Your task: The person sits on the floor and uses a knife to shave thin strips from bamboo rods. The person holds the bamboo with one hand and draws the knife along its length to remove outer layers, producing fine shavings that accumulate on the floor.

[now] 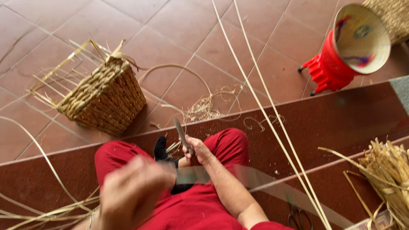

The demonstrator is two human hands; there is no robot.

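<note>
My right hand (197,150) grips a knife (182,134) by its handle, the blade pointing up and away over my red trousers (230,145). My left hand (130,194) is blurred close to the camera, closed on a long pale bamboo strip (255,181) that runs as a blur across my lap toward the lower right. Thin shavings (172,147) curl beside the knife, near my black sock (160,148).
A half-woven basket (102,96) with bare frame sticks lies on the tiled floor (179,25) at left. Long bamboo strips (272,115) cross the step. A red stool (326,68) holds a conical hat (362,36). Scissors (298,217) and a straw bundle (390,179) lie at right.
</note>
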